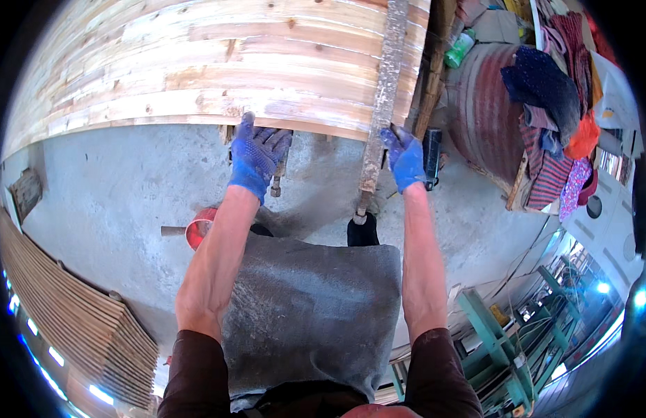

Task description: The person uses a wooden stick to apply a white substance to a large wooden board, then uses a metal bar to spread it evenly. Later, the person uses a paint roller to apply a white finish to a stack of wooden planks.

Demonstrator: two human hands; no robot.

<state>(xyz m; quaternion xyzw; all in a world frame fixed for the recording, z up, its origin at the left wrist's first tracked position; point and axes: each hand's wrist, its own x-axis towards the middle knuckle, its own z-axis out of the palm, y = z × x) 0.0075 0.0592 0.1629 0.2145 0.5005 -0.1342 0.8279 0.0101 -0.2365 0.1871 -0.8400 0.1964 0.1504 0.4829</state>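
Note:
A wide panel of joined wooden strips (302, 76) covers the upper left, its front edge toward me. Across its right end lies a long, crusted bar clamp (380, 111), with a screw end pointing back at my foot. My left hand (257, 159), in a blue dotted glove, is at the panel's front edge. Its thumb reaches up over the edge and the fingers are stretched out and apart. My right hand (408, 159), gloved alike, has its fingers bent against the bar's right side. Below the panel, near my left hand, another screw end (276, 187) sticks out.
A red bucket (197, 228) stands on the concrete floor by my left forearm. A grey apron (309, 306) covers my lap. Stacked boards (79, 313) lie at lower left. A striped drum (483, 108) with cloths stands at right, green metal framing (497, 348) at lower right.

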